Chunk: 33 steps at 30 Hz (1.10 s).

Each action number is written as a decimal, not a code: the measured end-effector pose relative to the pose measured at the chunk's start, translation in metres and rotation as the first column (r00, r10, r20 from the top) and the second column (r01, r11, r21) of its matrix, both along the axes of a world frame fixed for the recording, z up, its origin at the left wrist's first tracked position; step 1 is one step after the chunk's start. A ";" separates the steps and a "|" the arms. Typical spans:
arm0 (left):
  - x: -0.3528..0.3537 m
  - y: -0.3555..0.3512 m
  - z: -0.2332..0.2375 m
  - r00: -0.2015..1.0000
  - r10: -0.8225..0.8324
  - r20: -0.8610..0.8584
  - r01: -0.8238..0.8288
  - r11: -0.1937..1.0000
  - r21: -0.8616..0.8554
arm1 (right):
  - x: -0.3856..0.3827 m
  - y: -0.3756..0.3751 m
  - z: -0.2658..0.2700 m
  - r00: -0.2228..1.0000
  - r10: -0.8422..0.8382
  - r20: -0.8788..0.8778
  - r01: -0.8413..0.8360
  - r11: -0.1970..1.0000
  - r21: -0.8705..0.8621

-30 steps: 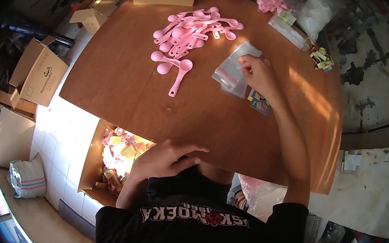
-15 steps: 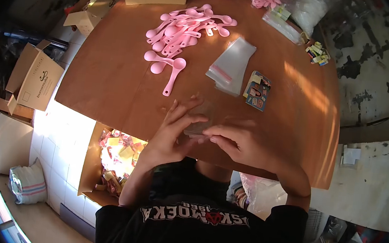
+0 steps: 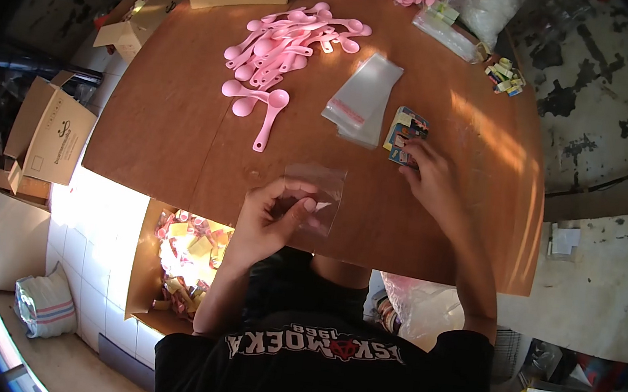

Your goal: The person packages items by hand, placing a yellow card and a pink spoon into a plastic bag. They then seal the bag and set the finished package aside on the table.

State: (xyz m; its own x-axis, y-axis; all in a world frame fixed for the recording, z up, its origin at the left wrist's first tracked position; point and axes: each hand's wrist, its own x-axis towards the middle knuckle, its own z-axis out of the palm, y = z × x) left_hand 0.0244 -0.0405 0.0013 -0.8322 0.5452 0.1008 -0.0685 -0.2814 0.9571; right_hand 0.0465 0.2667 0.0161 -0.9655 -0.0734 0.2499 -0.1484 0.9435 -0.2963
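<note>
Left hand [image 3: 269, 222] pinches a bag [image 3: 318, 196]; right hand [image 3: 430, 179], loosely spread, touches cards [image 3: 403, 133].
I'd lift one card only, keeping the bag mouth open.

Black tee [image 3: 327, 366] (white-red chest print), bare forearms.

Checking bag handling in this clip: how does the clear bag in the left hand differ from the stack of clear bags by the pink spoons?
The single clear bag is pinched in the left hand near the table edge; the stack of clear bags lies flat farther back, untouched. The single clear bag is one piece; the stack holds several and shows a red strip. Both are transparent plastic.
</note>
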 end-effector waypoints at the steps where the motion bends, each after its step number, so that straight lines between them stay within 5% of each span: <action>1: 0.000 0.001 0.000 1.000 0.014 0.017 -0.015 1.000 0.018 | -0.001 0.002 -0.001 1.000 0.003 -0.002 -0.003 1.000 -0.001; 6: -0.002 0.001 -0.003 0.999 0.040 0.025 -0.041 0.998 0.050 | -0.003 0.008 0.001 1.000 0.003 -0.003 -0.003 0.972 -0.237; 13: -0.008 0.003 0.000 0.989 0.143 0.043 -0.139 0.987 -0.085 | 0.012 -0.017 0.050 0.951 -0.123 -0.284 0.122 0.992 -0.019; 15: -0.009 0.004 -0.003 0.988 0.151 0.019 -0.149 0.985 -0.092 | 0.022 -0.032 0.060 0.938 -0.141 -0.317 -0.033 0.874 -0.486; 16: -0.009 0.006 -0.005 0.994 0.109 0.032 -0.105 0.990 -0.098 | 0.024 -0.039 0.063 0.939 -0.141 -0.315 -0.033 0.871 -0.490; 18: -0.007 0.008 -0.006 0.997 0.059 0.047 -0.054 0.993 -0.103 | 0.026 -0.054 0.066 0.959 -0.078 -0.272 -0.164 0.629 -0.760; 21: -0.004 0.010 0.002 0.999 -0.039 -0.030 0.033 0.984 -0.173 | 0.019 -0.066 0.069 0.966 -0.012 -0.259 -0.211 0.546 -0.811; 33: -0.007 -0.004 -0.001 0.998 -0.063 0.017 0.065 0.982 -0.178 | -0.005 -0.063 0.046 0.977 0.103 -0.188 -0.210 0.631 -0.747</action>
